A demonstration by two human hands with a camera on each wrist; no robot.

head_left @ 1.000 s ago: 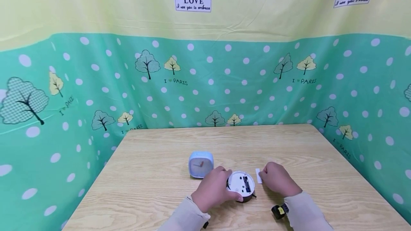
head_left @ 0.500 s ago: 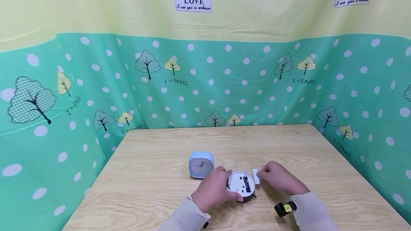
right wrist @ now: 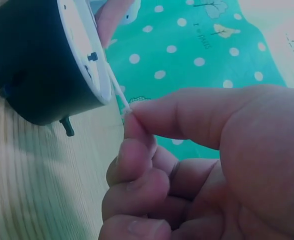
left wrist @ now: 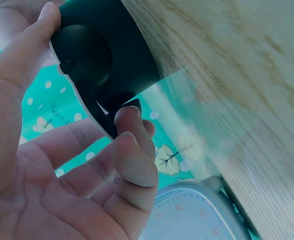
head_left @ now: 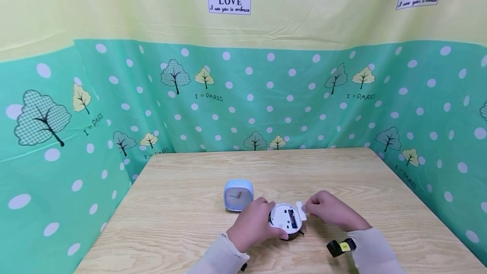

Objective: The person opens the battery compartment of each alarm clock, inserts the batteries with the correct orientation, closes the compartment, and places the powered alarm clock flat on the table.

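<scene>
A round clock [head_left: 282,218] with a black body and white back lies back up on the table. My left hand [head_left: 253,225] grips its left side, thumb near the front and fingertips at the far rim. A dark oblong battery compartment [head_left: 292,219] shows in the white back. Between thumb and index finger, my right hand [head_left: 330,209] pinches a thin white battery cover [head_left: 301,211] by its edge. That cover overlaps the clock's right rim in the head view; the right wrist view shows it edge-on, tilted close beside the back. A short black leg [right wrist: 67,126] sticks out from the body.
A light blue square alarm clock [head_left: 238,195] stands upright behind my left hand, facing me. The wooden table [head_left: 182,206] reaches back to a green and yellow printed curtain [head_left: 213,117]. A black strapped device [head_left: 341,247] sits at my right wrist.
My right hand has lifted the white battery cover and carried it left, from the table beside the round clock to its right rim. The left hand has kept its grip on the clock.
</scene>
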